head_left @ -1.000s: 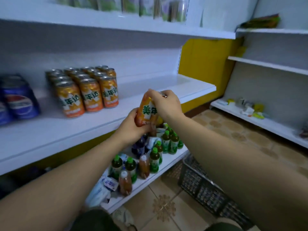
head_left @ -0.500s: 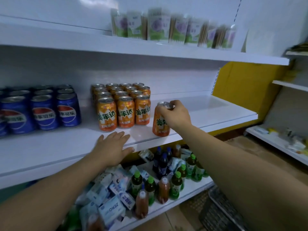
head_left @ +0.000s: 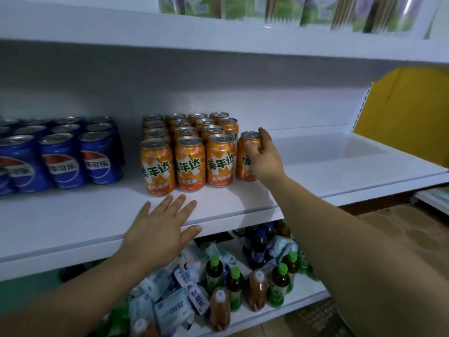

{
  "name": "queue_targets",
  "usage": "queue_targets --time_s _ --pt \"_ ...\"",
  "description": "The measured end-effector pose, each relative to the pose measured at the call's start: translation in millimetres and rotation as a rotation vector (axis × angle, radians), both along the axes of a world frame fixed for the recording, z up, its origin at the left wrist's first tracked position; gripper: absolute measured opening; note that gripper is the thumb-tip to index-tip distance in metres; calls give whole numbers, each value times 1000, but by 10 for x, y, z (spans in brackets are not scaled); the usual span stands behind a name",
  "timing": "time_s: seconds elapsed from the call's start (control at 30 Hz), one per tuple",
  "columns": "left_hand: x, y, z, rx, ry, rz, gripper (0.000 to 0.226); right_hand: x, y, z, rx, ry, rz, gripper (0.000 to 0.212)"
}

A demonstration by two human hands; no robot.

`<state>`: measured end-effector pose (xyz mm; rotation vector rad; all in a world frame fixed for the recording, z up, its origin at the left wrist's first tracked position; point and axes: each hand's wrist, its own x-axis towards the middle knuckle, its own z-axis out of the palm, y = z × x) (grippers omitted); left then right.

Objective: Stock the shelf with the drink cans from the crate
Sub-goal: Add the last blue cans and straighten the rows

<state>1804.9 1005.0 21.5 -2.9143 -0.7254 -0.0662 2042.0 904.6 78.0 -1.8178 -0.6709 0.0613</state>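
Right grip (head_left: 264, 161) clasps orange can (head_left: 245, 154) upright on shelf (head_left: 73, 222), just right of orange can block (head_left: 187, 154); left grip (head_left: 160, 229) released, flat on shelf before block

Green-capped bottles (head_left: 214, 268) beside blue-white packets (head_left: 170, 310)

Orange can (head_left: 243, 152): upright on the white shelf (head_left: 73, 215), just beside the front row's right end. Block of orange cans (head_left: 189, 164): three across, four deep, labels forward.
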Motion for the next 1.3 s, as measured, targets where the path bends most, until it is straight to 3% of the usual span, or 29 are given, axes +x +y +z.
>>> queue_targets --time_s 0.47,0.77,1.0,1.13,1.3 --pt "31 -18 -34 49 -19 7 88 394 452 -95 31 72 94 64" --pt "31 -22 -30 55 19 5 99 434 550 -108 60 79 106 61" --pt "36 28 -60 102 24 6 71 387 583 -145 66 54 86 60" --pt "9 20 -54 88 8 -2 71 363 578 -112 62 71 86 59" --pt "21 -8 -47 57 -13 -15 94 336 567 -4 29 141 105 61"
